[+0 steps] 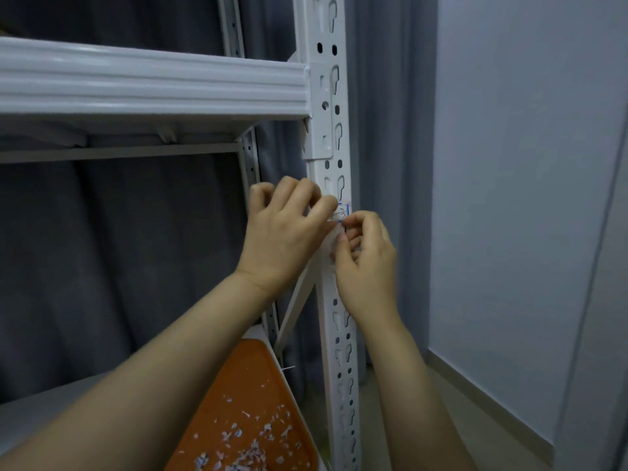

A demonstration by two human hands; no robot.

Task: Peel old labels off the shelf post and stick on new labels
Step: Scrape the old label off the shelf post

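Tray: an orange tray (249,379) lies lowest and nearest, its near end cut off by the bottom edge; its right rim lies just beside the shelf post (326,287).
Scraps: torn paper bits (244,440) are scattered over the tray's near half; blurred.
Left hand: the left hand (285,232) is raised against the post's left edge, fingers curled, their tips at the label's left end; whether anything is gripped cannot be told, as the tips are hidden.
Right hand: the right hand (368,263) is held against the post from the right, thumb and forefinger pinched at the lower edge of the label.
Label: the label (343,211), white with a blue border, is stuck on the post's front face below the beam joint; mostly covered, writing unreadable.
Pale patch: something whitish between the hands is too blurred to name.
Beam: a white shelf beam (153,86) meets the post above the hands.
Open room: a gap to the right of the post, before the wall (509,164); a grey curtain (119,249) hangs behind.
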